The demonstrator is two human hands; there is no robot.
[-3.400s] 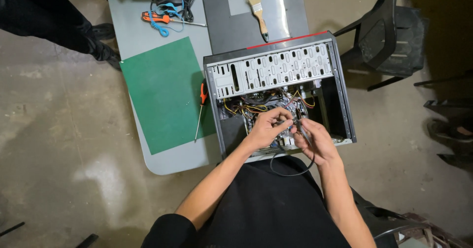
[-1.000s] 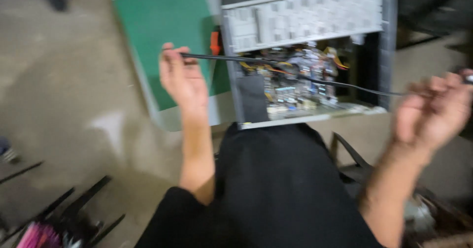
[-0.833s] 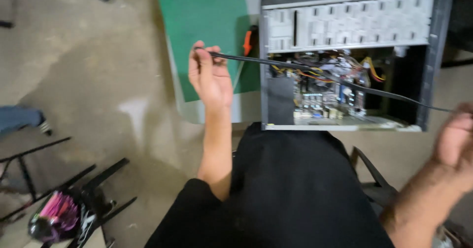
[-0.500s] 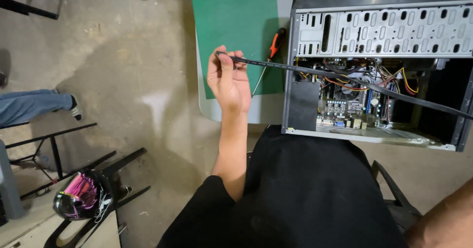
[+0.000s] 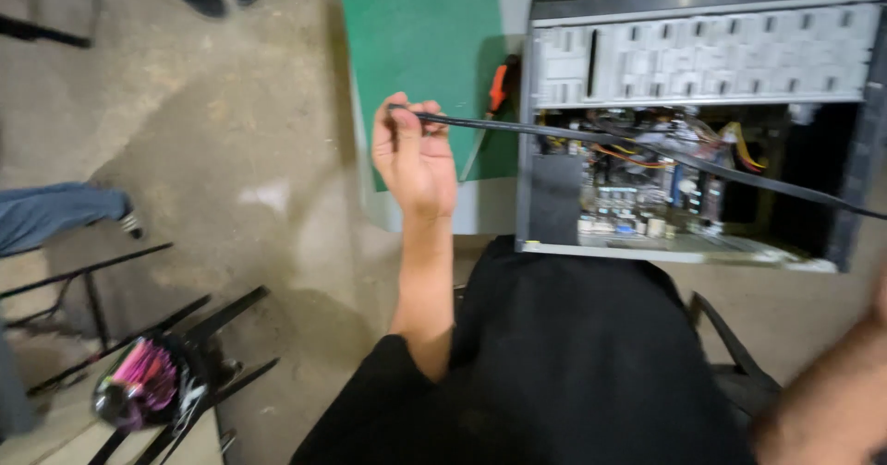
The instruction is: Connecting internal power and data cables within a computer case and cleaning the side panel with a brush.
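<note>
Cable [image 5: 591,137] work looks well along, by my reading: the black cable stretches taut in the air across the open case [image 5: 702,59], one end pinched between thumb and fingers of the left hand [image 5: 413,151] over the green mat [image 5: 425,49] on the tabletop [image 5: 420,216]. It seems already free of the board [image 5: 637,197], though blur makes that uncertain. The other end runs off the right edge, so what holds it cannot be seen. Of the right hand only the forearm [image 5: 822,400] shows; whether that hand is closed or spread I cannot tell. An orange-handled tool [image 5: 500,86] lies beside the case, partly hidden.
</note>
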